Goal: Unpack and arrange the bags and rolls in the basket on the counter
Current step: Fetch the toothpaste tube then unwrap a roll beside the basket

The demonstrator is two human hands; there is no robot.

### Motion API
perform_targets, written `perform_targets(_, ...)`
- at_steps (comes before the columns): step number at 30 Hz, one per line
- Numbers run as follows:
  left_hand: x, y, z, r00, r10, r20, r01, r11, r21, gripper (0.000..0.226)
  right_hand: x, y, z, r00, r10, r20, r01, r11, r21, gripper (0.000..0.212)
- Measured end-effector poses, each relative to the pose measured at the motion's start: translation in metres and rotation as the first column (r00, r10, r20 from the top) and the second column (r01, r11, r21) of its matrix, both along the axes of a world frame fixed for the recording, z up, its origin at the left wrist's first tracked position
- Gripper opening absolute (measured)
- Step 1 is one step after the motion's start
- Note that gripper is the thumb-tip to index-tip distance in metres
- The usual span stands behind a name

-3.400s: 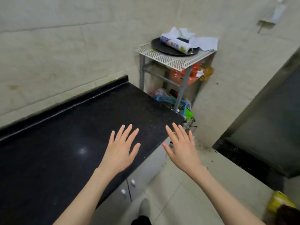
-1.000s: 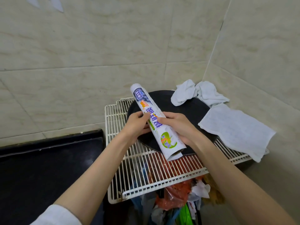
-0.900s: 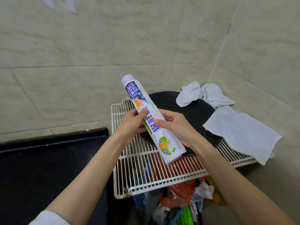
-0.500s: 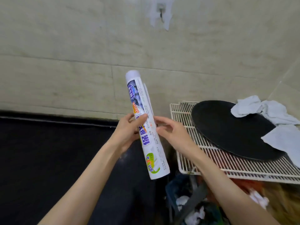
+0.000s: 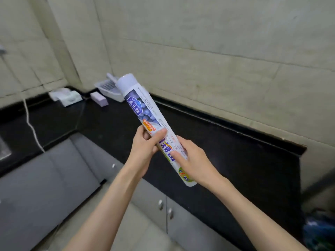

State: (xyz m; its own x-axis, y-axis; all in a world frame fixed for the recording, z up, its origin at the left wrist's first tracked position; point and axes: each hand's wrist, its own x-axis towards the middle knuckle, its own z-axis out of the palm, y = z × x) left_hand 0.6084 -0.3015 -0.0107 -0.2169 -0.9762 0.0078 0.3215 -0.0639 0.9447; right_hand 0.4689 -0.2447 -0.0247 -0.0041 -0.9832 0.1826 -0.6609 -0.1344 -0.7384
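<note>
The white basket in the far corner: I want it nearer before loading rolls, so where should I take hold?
Judging from here, grip the basket by its near rim, from the counter side, since wall backs its far sides. Both hands hold the roll now, so free one first.

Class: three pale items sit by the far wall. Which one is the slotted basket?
The rightmost one, the basket, partly behind the roll; it alone has slots.

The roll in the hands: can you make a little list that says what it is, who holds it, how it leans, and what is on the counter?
thing: printed roll
held by: left hand and right hand, both gripping
lean: tilted, top end up and left
under it: black counter
far corner: white basket, purple block
</note>
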Motion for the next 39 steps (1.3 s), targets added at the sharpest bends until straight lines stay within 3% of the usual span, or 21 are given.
perform_targets(7,0.116,-0.072,-0.026,0.966,0.252,-0.051,-0.248,0.966,0.073,0.041,0.107,-0.106,-0.022,0.960,0.272,0.071,-0.278,0.956,0.091,0.031)
perform_targets(15,0.217,-0.218,-0.057,0.959,0.280,0.044,-0.284,0.949,0.137,0.033,0.195,-0.283,-0.042,0.911,0.383,0.156,-0.411,0.876,0.252,0.029)
perform_targets(21,0.263,-0.337,-0.054,0.971,0.231,0.067,-0.240,0.949,0.207,0.038,0.240,-0.404,-0.046,0.919,0.349,0.183,-0.389,0.875,0.289,0.034)
perform_targets(28,0.301,-0.436,-0.085,0.943,0.316,0.100,-0.331,0.877,0.350,0.040,0.272,-0.505,-0.077,0.956,0.259,0.140,-0.294,0.856,0.425,0.035)
perform_targets(31,0.320,-0.482,-0.107,0.909,0.347,0.230,-0.408,0.854,0.323,0.048,0.284,-0.549,-0.098,0.976,0.195,0.097,-0.217,0.845,0.488,0.037)
perform_targets(33,0.334,-0.518,-0.123,0.848,0.321,0.421,-0.428,0.884,0.188,0.046,0.295,-0.581,-0.113,0.984,0.165,0.070,-0.177,0.840,0.513,0.037)
perform_targets(35,0.351,-0.555,-0.139,0.704,0.273,0.655,-0.321,0.946,-0.050,0.046,0.309,-0.614,-0.128,0.990,0.135,0.028,-0.129,0.837,0.531,0.038)
perform_targets(37,0.370,-0.591,-0.154,0.533,0.228,0.815,-0.047,0.969,-0.241,0.050,0.323,-0.644,-0.142,0.994,0.105,-0.035,-0.069,0.834,0.548,0.037)
perform_targets(39,0.389,-0.625,-0.168,0.356,0.146,0.923,0.221,0.947,-0.235,0.054,0.339,-0.673,-0.152,0.993,0.081,-0.084,-0.017,0.817,0.577,0.035)
